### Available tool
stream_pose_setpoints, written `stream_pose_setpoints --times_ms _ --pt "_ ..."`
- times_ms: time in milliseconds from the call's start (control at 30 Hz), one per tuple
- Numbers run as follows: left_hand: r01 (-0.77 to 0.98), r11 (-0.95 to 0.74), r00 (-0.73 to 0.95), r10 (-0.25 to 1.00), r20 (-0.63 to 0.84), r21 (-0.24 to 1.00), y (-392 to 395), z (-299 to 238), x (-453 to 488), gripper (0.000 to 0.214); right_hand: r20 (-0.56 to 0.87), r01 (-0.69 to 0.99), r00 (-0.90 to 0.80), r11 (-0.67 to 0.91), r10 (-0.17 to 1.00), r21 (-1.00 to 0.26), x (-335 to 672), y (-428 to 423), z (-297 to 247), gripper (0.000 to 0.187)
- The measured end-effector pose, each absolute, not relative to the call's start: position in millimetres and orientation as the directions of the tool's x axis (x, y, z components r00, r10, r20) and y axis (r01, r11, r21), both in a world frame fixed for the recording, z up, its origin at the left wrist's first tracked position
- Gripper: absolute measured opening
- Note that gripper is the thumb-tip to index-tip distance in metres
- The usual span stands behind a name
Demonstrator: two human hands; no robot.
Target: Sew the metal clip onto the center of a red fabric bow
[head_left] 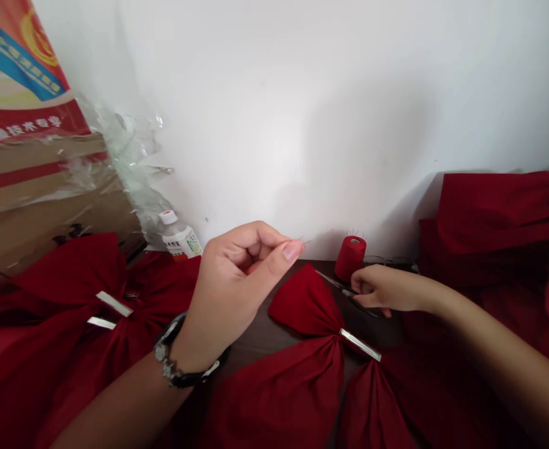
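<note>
My left hand (241, 280), wearing a dark wristband and a bracelet, is raised in the middle with thumb and forefinger pinched on a thin needle (306, 241); only its fine tip shows. To the right, my right hand (381, 288) has its fingers curled round the handles of a pair of scissors (334, 282), whose blades point left and lie low over the dark table. Just behind them stands a red thread spool (350, 257) with several needles sticking up from its top. A red fabric bow (297, 368) with a metal clip (360, 345) at its knot lies in front of both hands.
More red bows (78, 274) with metal clips are piled at the left. Red cloth (503, 212) is heaped at the right. A white-capped bottle (181, 237) stands by the white wall (274, 125), beside clear plastic wrap and a cardboard box (45, 187).
</note>
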State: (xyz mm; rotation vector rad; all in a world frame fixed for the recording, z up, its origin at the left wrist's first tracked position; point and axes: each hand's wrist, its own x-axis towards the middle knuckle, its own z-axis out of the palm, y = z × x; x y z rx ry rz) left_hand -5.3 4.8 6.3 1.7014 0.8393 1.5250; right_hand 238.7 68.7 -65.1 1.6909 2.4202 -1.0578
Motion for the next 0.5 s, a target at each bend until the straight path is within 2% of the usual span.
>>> stream_pose_setpoints --times_ms 67,100,200,300,433,500 --pt "0.007 -0.559 0.071 0.828 0.557 0.829 7.3 7.4 -8.0 0.018 -0.252 0.595 -0.537 0.149 0.805 -0.790 235.4 62.6 -55.4 0.023" --pt "0.008 -0.563 0.052 0.825 0.562 0.826 8.3 8.0 -9.5 0.018 -0.188 0.471 -0.578 0.137 0.794 -0.872 231.9 58.1 -50.7 0.028" --pt "0.014 -0.581 -0.001 0.814 0.581 0.814 10.7 9.9 -13.6 0.019 -0.032 0.244 -0.626 0.157 0.779 -0.957 216.8 41.2 -40.0 0.039" --pt "0.002 -0.585 -0.019 0.811 0.585 0.811 12.1 11.5 -16.8 0.022 0.019 0.270 -0.584 0.217 0.812 -0.938 205.0 27.5 -34.5 0.038" --pt "0.001 -0.585 -0.017 0.811 0.585 0.811 12.8 12.7 -19.8 0.023 0.111 0.469 -0.415 0.317 0.903 -0.824 207.0 25.4 -28.1 0.037" --pt "0.001 -0.589 -0.020 0.808 0.589 0.808 12.8 13.1 -20.9 0.022 0.129 0.535 -0.391 0.338 0.912 -0.774 211.3 28.0 -25.8 0.040"
